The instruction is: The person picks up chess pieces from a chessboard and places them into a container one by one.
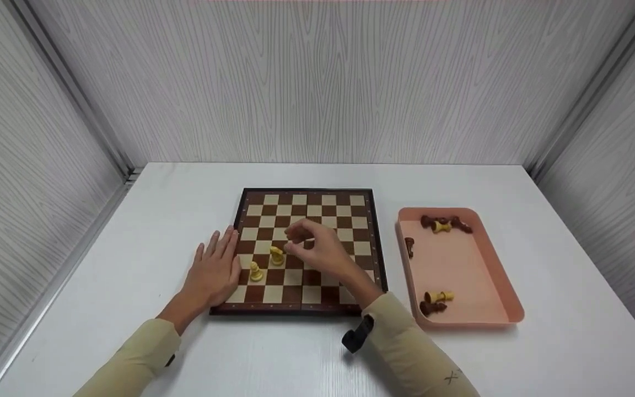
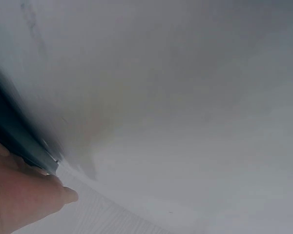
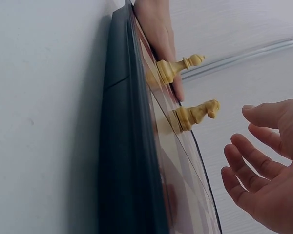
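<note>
A cream knight (image 1: pixel 276 255) and a cream bishop (image 1: pixel 256 271) stand upright on the left part of the brown-and-cream chessboard (image 1: pixel 306 306). Close beside the knight is my right hand (image 1: pixel 317 245), thumb and fingers apart with nothing between them. The right wrist view shows that hand (image 3: pixel 268 161) facing the knight (image 3: pixel 196 115), a gap between fingertips and piece. My left hand (image 1: pixel 213 273) lies on the board's left edge, fingers straight. In the left wrist view, part of this hand (image 2: pixel 24 195) shows against the board's dark side (image 2: pixel 14 126).
A pink tray (image 1: pixel 496 253) stands to the board's right, with several brown and cream chess pieces lying in it, among them a brown piece (image 1: pixel 409 247) by its left wall. Grey wood-grain panels (image 1: pixel 317 82) enclose the white table (image 1: pixel 185 190) at the back and sides.
</note>
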